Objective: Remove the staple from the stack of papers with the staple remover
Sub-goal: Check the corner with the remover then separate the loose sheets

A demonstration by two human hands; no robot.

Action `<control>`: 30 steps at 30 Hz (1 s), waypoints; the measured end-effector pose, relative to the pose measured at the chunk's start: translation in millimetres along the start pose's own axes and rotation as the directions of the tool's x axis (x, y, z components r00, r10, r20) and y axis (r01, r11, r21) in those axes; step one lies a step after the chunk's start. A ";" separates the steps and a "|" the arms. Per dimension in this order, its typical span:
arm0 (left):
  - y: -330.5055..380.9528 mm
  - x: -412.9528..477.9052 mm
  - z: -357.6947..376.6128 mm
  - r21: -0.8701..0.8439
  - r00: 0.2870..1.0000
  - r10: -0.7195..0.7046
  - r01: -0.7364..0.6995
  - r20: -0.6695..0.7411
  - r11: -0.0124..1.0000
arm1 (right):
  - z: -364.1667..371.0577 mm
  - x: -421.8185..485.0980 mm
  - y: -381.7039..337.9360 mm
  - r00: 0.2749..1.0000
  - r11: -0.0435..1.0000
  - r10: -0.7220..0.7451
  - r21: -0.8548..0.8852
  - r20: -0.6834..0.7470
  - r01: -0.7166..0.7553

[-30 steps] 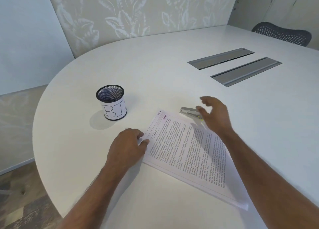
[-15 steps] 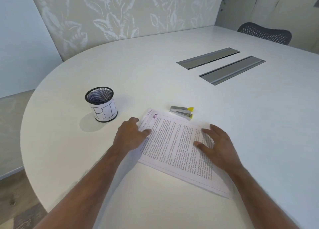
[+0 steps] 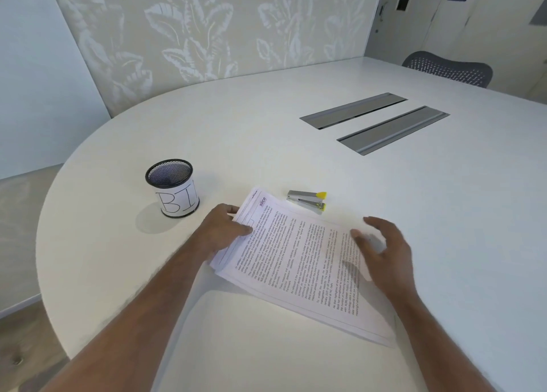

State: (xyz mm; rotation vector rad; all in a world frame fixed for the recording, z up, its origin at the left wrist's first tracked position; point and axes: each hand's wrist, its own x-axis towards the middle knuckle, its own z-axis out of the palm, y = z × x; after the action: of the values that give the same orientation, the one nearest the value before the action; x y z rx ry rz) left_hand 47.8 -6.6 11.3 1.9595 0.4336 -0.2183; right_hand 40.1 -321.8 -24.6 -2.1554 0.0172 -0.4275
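Item one: a stack of white printed papers [image 3: 299, 267], lying aslant on the white rounded surface [image 3: 296, 155] straight before us, with its headed corner toward eleven o'clock. We cannot make out the staple.

Item two: a small silver metal staple remover with yellow tips [image 3: 307, 201], at twelve o'clock of the stack, just beside its far edge. Neither hand touches it.

Item three: the left hand [image 3: 223, 230], at nine o'clock of the stack, pinching the headed corner with the thumb on top and the fingers curled at the edge. The sheets there fan up slightly.

Item four: the right hand [image 3: 383, 251], at three o'clock, fingers spread and relaxed over the stack's right margin, clamped on nothing. Blur keeps us from telling whether it presses the paper.

Item five: a black wire-mesh pen cup with a white label lettered "BI" [image 3: 174, 189], upright at ten o'clock, apart from the stack.

Item six: two grey metal cable hatches [image 3: 353, 110], at one o'clock, well apart from the stack.

Item seven: a grey mesh chair back [image 3: 450, 69], at two o'clock, beyond the surface.
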 end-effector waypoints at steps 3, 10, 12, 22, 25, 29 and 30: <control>-10.2 -4.0 -1.6 0.071 0.993 0.116 -0.118 0.037 0.990 | -15.3 -2.8 11.9 0.983 0.982 0.159 0.122 -0.095 -0.148; -36.9 -21.1 -7.1 -0.120 0.959 0.283 -0.283 -0.017 0.952 | -22.3 -2.7 19.2 0.961 0.945 0.272 0.172 0.053 -0.277; -40.9 -24.8 -9.0 -0.205 0.950 0.307 -0.313 -0.062 0.927 | -22.0 -0.6 12.1 0.951 0.911 0.299 0.274 0.078 -0.309; -20.4 -43.6 -12.1 -0.377 0.869 0.474 -0.491 -0.142 0.786 | -28.4 1.2 -27.9 0.988 0.804 0.042 0.582 0.150 -0.123; -8.5 -52.2 -8.3 -0.356 0.808 0.553 -0.587 -0.203 0.727 | -31.3 2.7 -39.2 0.998 0.789 -0.066 0.611 -0.013 0.060; -8.6 -58.5 -6.2 -0.361 0.725 0.613 -0.689 -0.315 0.628 | -37.8 2.7 -46.8 0.977 0.730 -0.173 0.650 -0.122 0.210; -12.3 -57.0 -4.0 -0.348 0.730 0.597 -0.683 -0.333 0.642 | -36.1 1.5 -45.8 0.980 0.732 -0.164 0.652 -0.111 0.196</control>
State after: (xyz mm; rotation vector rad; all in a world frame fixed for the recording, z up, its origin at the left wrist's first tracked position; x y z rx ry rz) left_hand -9.5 -10.0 22.3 1.5492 -0.1270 0.5063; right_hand 23.8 -323.8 31.4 -1.4376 -0.2854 -0.5041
